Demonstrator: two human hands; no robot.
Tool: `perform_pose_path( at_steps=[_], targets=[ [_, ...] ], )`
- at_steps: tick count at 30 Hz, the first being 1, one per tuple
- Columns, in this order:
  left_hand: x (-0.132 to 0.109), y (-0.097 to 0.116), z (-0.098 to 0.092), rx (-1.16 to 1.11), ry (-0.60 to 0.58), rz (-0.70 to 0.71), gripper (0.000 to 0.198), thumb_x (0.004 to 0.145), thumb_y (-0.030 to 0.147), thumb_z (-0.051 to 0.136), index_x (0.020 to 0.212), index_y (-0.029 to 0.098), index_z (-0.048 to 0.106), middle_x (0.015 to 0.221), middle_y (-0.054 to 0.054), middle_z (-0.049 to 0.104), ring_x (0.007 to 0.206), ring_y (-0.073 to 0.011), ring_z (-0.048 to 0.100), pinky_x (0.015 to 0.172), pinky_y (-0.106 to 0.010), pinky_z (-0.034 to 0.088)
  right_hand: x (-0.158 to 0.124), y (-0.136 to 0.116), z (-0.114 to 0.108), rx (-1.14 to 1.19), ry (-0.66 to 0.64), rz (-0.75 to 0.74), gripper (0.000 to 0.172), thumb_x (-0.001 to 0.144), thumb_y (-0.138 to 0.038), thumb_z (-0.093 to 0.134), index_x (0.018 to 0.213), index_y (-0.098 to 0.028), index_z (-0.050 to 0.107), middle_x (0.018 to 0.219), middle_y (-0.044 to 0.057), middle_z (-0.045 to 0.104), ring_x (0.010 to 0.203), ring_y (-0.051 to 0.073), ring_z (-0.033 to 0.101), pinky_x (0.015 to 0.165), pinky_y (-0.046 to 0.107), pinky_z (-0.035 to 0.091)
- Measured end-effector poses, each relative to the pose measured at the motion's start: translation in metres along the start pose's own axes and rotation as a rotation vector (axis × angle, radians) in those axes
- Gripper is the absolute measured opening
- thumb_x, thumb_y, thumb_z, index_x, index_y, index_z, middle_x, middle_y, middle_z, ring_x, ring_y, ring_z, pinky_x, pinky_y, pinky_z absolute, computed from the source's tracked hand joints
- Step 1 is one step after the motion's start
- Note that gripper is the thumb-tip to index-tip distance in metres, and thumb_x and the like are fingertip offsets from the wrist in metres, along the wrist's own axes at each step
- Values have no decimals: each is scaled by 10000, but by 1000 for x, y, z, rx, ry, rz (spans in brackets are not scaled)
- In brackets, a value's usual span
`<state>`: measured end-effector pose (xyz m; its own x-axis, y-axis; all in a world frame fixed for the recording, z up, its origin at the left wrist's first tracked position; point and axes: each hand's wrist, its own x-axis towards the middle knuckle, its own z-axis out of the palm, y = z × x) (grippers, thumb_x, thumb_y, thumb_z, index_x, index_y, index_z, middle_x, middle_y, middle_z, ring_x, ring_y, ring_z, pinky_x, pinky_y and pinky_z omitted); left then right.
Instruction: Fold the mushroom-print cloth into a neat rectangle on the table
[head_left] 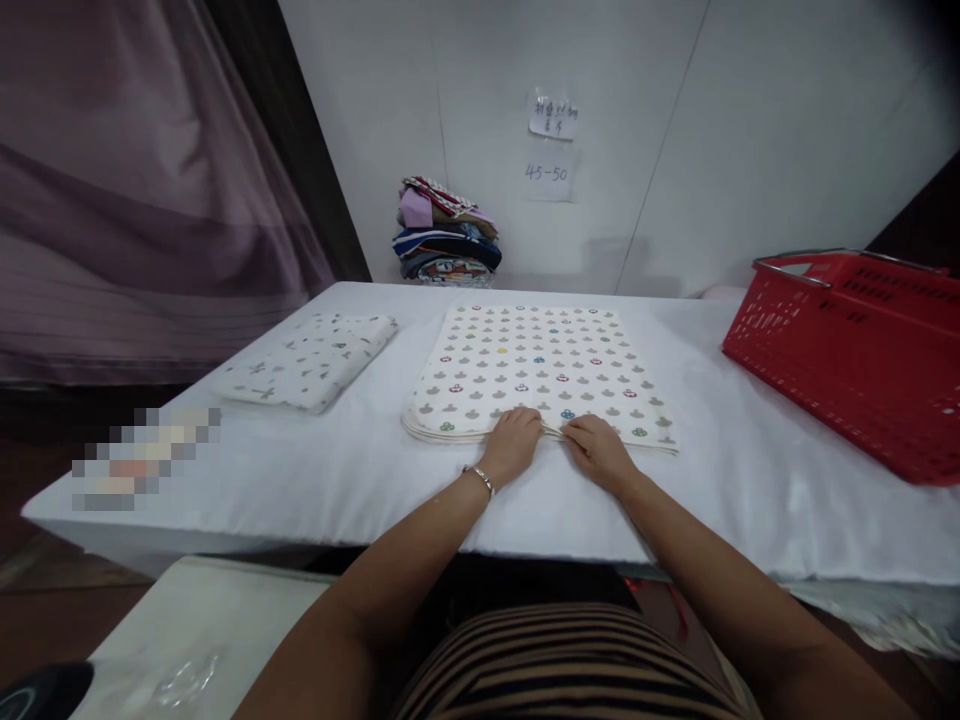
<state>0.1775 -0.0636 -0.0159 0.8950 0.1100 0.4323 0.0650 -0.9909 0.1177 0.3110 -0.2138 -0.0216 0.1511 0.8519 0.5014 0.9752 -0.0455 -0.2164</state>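
Note:
A folded white cloth with small grey and coloured prints lies flat on the white-covered table in front of me. Its layered near edge is slightly raised between my hands. My left hand, with a bracelet at the wrist, is closed on that edge near its middle. Just to the right, my right hand pinches the same edge, fingers bent over the layers. The fingertips of both hands are partly hidden by the fabric. A second folded white cloth with sparse grey prints rests to the left, apart from my hands.
A red plastic basket with metal handles stands at the right of the table. Behind the far edge is a stack of folded fabrics against the wall. A purple curtain hangs at left. A blurred patch covers something at the table's left.

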Motion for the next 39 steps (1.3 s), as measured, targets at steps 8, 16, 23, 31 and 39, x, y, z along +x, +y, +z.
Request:
perform_pose_path(
  at_steps=[8, 16, 23, 31, 39],
  targets=[
    [-1, -2, 6, 72, -81, 5, 158, 901, 133, 401, 833, 160, 542, 819, -49, 575, 805, -188, 507, 757, -344, 356, 2, 0, 3, -39, -17, 11, 244, 912, -219, 406, 982, -188, 638, 944, 95, 630, 870, 222, 522, 758, 370, 428],
    [6, 2, -1, 101, -91, 27, 109, 899, 257, 478, 934, 177, 544, 837, -22, 601, 828, -183, 528, 774, -333, 352, 4, 2, 3, -29, -3, 28, 204, 891, -161, 432, 893, -177, 636, 889, 88, 628, 832, 202, 513, 749, 336, 416],
    [14, 1, 1, 154, -119, 62, 156, 902, 174, 432, 836, 169, 573, 844, -41, 593, 835, -196, 512, 748, -332, 363, 6, 0, 2, -22, -9, 48, 198, 884, -172, 456, 963, -186, 637, 912, 82, 640, 843, 193, 530, 742, 332, 425],
    [14, -4, 10, 116, -72, 55, 203, 918, 173, 379, 859, 157, 572, 857, -57, 583, 841, -203, 500, 738, -339, 371, -52, 37, -54, -111, 150, 299, 237, 858, -165, 458, 997, -191, 648, 1020, 87, 636, 964, 219, 544, 862, 390, 442],
    [15, -3, 9, 97, -66, 36, 200, 912, 164, 383, 830, 158, 564, 844, -59, 579, 828, -203, 502, 725, -337, 367, -102, 69, -85, -196, 1, 435, 298, 849, -207, 462, 1090, -247, 632, 1139, 68, 568, 1061, 222, 508, 910, 393, 448]
  ],
)
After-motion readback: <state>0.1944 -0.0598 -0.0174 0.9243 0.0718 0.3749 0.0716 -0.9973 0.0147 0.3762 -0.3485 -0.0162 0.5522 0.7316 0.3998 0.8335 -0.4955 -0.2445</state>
